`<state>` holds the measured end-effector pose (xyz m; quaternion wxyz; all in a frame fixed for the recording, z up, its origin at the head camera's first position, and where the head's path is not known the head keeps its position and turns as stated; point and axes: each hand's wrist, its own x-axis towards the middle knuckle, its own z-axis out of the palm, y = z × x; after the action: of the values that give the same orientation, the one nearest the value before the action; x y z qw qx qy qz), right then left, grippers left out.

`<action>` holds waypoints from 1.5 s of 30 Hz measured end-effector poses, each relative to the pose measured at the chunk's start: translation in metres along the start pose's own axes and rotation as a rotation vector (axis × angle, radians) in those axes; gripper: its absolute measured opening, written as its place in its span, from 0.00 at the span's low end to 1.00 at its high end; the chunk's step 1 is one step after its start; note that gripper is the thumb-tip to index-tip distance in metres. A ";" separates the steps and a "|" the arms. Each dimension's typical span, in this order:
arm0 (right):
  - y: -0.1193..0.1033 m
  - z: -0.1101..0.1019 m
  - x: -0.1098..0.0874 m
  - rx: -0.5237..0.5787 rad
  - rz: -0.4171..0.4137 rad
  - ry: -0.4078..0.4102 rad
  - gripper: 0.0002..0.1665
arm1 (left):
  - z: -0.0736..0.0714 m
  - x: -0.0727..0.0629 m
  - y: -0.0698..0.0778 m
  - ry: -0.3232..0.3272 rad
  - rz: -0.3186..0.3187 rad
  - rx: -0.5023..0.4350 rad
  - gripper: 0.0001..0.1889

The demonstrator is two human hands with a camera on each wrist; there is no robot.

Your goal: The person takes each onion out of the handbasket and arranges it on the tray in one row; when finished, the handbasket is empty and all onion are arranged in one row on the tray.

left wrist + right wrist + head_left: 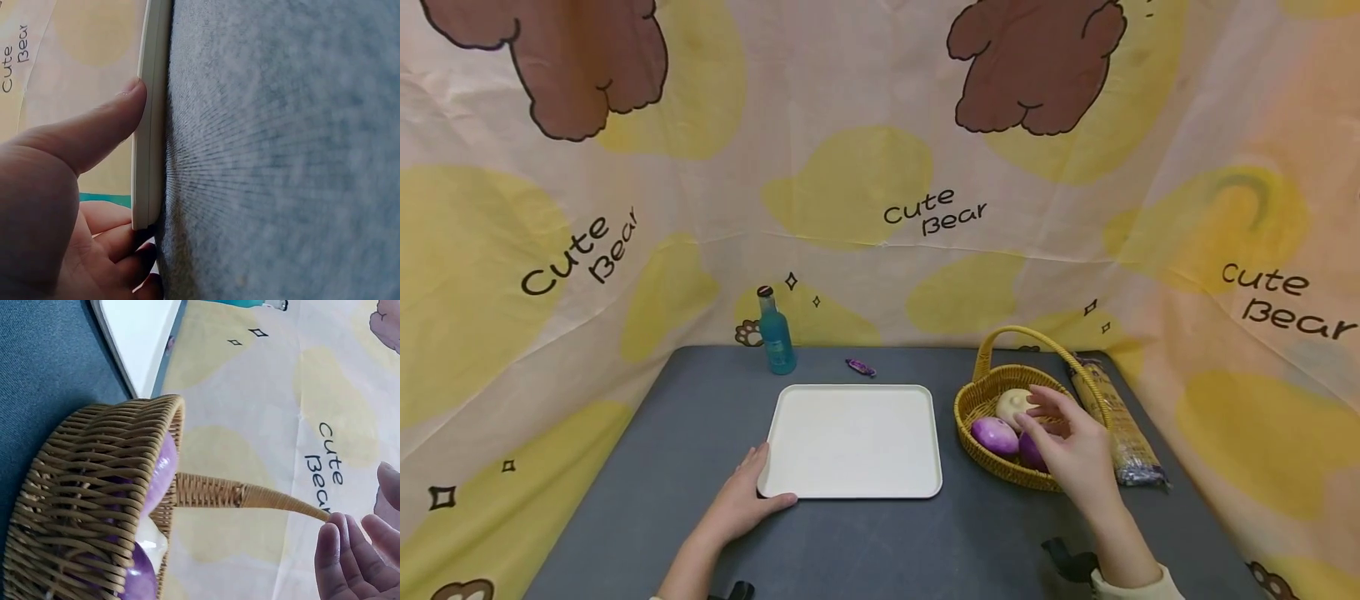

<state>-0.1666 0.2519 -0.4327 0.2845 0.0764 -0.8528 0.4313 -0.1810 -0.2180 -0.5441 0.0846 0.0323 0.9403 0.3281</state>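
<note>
A white rectangular tray (857, 442) lies flat on the grey table. My left hand (741, 500) holds its near left corner, thumb along the front edge and fingers round the left side; the left wrist view shows the thumb (106, 128) against the rim. On the right stands a wicker basket (1000, 472) with an arched handle (250, 495). In it are a pale round item (1012, 404) with a small nub and two glossy purple rounded ones, one at the left (995, 436). Above the basket, my right hand (1078, 450) hovers with loosely bent fingers, holding nothing.
A blue bottle (777, 337) stands at the back left. Behind the tray lies a small purple wrapped candy (861, 367). A long yellowish packet (1123, 429) lies along the basket's right side. A printed cloth (850, 192) hangs behind the table.
</note>
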 end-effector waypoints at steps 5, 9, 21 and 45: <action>0.008 0.008 0.001 -0.011 0.058 -0.039 0.25 | 0.000 -0.001 -0.002 -0.002 -0.006 -0.012 0.61; 0.016 0.013 0.002 -0.037 0.085 -0.056 0.24 | -0.001 -0.001 0.000 -0.001 -0.007 -0.018 0.61; 0.033 0.028 0.005 -0.065 0.196 -0.234 0.32 | 0.000 -0.001 -0.002 0.010 -0.012 -0.003 0.60; 0.058 0.057 0.007 -0.206 0.230 -0.466 0.32 | 0.001 0.000 -0.005 0.011 0.003 -0.011 0.61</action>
<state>-0.2179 0.2441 -0.4960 0.0362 0.0468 -0.9376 0.3427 -0.1809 -0.2211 -0.5479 0.0792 0.0316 0.9389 0.3335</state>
